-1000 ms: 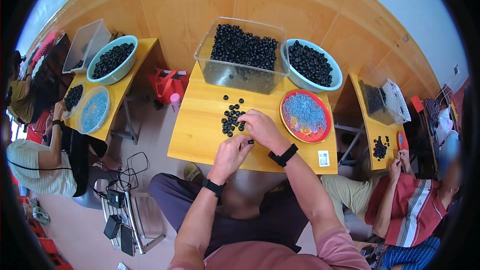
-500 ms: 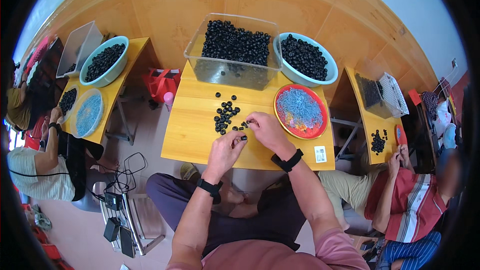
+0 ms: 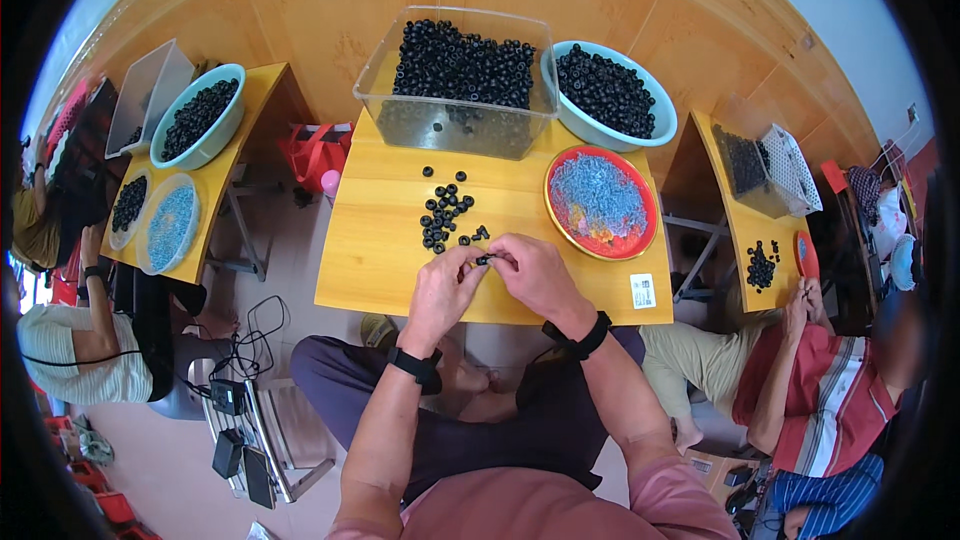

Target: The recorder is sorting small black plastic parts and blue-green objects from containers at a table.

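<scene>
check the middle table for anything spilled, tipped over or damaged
Nothing stands out. The clear bin and blue basin stand upright, and the blue pieces lie within the red tray. Loose black rings lie on the tabletop, but near the left hand they look like a working pile, not a spill.

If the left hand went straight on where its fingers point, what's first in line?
Probably the right hand, just past the small black piece at the fingertips of the left hand; depth is unclear.
</scene>
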Demonstrator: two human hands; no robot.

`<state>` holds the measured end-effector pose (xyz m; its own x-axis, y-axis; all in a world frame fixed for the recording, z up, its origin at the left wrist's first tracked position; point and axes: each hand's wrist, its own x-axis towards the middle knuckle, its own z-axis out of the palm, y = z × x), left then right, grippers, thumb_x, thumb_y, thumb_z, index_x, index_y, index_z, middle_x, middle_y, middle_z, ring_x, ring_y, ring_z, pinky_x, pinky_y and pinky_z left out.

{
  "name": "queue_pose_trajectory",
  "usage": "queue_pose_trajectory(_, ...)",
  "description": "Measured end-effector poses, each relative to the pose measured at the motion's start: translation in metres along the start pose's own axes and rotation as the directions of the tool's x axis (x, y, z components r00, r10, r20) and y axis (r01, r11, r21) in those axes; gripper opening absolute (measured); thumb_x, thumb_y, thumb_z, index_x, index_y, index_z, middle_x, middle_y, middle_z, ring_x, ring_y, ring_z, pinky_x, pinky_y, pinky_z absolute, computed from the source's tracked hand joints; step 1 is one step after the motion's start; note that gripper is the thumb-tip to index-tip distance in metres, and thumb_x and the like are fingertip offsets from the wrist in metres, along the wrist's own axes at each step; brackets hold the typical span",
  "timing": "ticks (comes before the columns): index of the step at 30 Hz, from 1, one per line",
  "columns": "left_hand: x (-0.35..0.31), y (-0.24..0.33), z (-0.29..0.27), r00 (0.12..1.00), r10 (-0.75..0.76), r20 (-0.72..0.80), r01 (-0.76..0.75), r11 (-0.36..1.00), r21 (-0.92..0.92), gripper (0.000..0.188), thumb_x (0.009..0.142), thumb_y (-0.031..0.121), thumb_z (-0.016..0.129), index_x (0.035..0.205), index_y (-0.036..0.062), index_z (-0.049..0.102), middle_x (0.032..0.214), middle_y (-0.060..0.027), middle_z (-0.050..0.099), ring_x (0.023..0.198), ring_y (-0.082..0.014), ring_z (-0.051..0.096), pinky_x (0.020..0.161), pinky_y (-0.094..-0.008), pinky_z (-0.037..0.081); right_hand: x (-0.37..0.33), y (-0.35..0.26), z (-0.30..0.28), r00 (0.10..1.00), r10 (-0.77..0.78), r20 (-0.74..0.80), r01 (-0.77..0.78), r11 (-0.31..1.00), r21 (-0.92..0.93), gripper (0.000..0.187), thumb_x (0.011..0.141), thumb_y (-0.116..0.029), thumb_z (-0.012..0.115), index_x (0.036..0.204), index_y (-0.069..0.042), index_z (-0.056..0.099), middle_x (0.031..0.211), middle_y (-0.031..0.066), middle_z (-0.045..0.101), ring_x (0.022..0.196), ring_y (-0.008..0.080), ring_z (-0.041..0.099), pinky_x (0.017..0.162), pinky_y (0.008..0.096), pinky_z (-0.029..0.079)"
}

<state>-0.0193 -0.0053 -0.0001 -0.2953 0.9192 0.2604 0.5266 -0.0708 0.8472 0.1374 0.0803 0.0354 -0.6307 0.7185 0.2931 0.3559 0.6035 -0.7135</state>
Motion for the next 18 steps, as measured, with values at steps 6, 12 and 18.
queue_pose_trajectory(6, -0.0004, -0.0001, 0.0008, 1.0, 0.019, -0.018, -0.02, 0.999, -0.032, 0.02, 0.089, 0.008, 0.076, 0.109, 0.0015, 0.073, 0.087, -0.0164, 0.07, 0.072, -0.0278, 0.066, 0.068, -0.0375, 0.054, -0.0054, 0.0009, -0.0005, 0.994, -0.066, -0.086, 0.064, 0.998, -0.022, 0.012, 0.089, -0.005, 0.073, 0.101, 0.0, 0.073, 0.092, 0.0163, 0.074, 0.078, 0.0312, 0.072, 0.068, 0.0373, 0.056)
queue_pose_trajectory(12, -0.0005, 0.0002, 0.0008, 1.0, -0.007, -0.01, 0.007, 0.998, -0.061, 0.021, 0.089, 0.008, 0.077, 0.109, 0.0013, 0.073, 0.086, -0.0157, 0.07, 0.073, -0.0269, 0.068, 0.069, -0.036, 0.055, -0.0081, 0.0006, -0.0015, 0.996, -0.069, -0.049, 0.067, 0.997, -0.038, 0.012, 0.088, -0.005, 0.074, 0.099, -0.001, 0.074, 0.09, 0.0156, 0.073, 0.078, 0.0315, 0.072, 0.068, 0.0366, 0.056)
queue_pose_trajectory(18, -0.0012, -0.0017, 0.0012, 0.999, -0.036, -0.003, 0.035, 0.996, -0.077, 0.022, 0.089, 0.009, 0.078, 0.108, 0.0009, 0.071, 0.084, -0.0149, 0.07, 0.072, -0.0264, 0.068, 0.069, -0.0354, 0.056, -0.0106, 0.0007, -0.0001, 0.993, -0.116, -0.039, 0.112, 0.991, -0.074, 0.01, 0.09, -0.006, 0.07, 0.098, -0.002, 0.072, 0.091, 0.0165, 0.073, 0.083, 0.0354, 0.072, 0.073, 0.0412, 0.059)
